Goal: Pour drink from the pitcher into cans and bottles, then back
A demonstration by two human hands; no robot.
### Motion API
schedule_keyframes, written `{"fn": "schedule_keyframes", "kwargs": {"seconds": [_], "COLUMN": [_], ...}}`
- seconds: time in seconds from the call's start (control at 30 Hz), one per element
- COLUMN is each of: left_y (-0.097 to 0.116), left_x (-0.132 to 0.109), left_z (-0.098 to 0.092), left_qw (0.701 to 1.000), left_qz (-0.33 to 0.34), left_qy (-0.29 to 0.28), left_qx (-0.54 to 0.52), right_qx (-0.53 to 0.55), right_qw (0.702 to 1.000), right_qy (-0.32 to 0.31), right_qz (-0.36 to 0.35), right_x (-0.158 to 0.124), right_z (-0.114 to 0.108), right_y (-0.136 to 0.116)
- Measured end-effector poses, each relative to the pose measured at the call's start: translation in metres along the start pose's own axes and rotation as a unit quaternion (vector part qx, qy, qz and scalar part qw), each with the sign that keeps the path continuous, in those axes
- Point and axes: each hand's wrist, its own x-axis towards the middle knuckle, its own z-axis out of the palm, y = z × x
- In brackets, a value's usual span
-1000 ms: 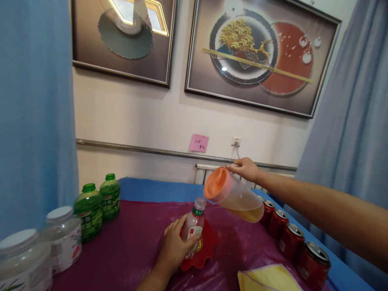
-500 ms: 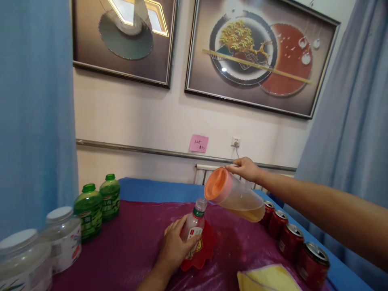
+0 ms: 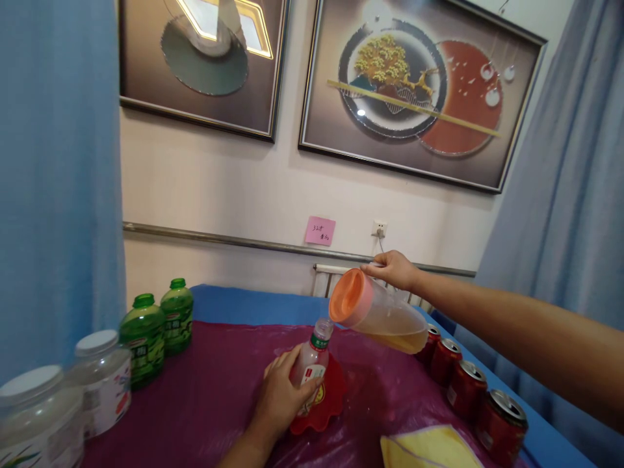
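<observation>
My left hand (image 3: pixel 283 390) is wrapped around a clear plastic bottle (image 3: pixel 316 354) with a green-banded neck and an open mouth. The bottle leans slightly right over a red scalloped dish (image 3: pixel 329 400). My right hand (image 3: pixel 394 270) grips the handle of a translucent pitcher (image 3: pixel 390 318) with an orange lid. Tilted well over, the pitcher has its lid edge at the bottle's mouth. Yellowish liquid lies along its lower side. Whether any is flowing I cannot make out.
Several red cans (image 3: pixel 468 387) line the table's right side. Two green bottles (image 3: pixel 143 338) and two white-lidded clear jars (image 3: pixel 100 383) stand along the left. A folded yellow cloth (image 3: pixel 429 448) lies at the front on the purple table cover (image 3: pixel 209 403).
The pitcher's base has risen very slightly, so it lies a little more level. My left hand and the bottle stay in place.
</observation>
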Motion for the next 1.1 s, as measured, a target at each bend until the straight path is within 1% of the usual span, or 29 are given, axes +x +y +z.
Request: {"fn": "schedule_keyframes", "kwargs": {"seconds": [0.3, 0.47, 0.73, 0.9, 1.1], "left_y": [0.001, -0.002, 0.000, -0.001, -0.001], "left_x": [0.000, 0.000, -0.001, 0.001, 0.001], "left_z": [-0.001, 0.001, 0.000, 0.000, 0.000], "left_qw": [1.000, 1.000, 1.000, 1.000, 1.000], "left_qz": [0.008, 0.004, -0.003, -0.001, -0.008], "left_qy": [0.009, 0.003, 0.011, 0.007, 0.016], "left_qx": [-0.009, -0.005, 0.005, -0.001, 0.006], "right_qx": [-0.008, -0.012, -0.009, -0.003, -0.015], "right_qw": [1.000, 1.000, 1.000, 1.000, 1.000], "right_qy": [0.004, 0.005, 0.003, 0.000, 0.006], "right_qz": [-0.005, -0.002, -0.009, -0.012, -0.023], "right_x": [0.002, 0.001, 0.002, 0.003, 0.004], "right_z": [-0.001, -0.003, -0.006, -0.008, -0.010], "right_y": [-0.005, -0.009, -0.015, -0.016, -0.015]}}
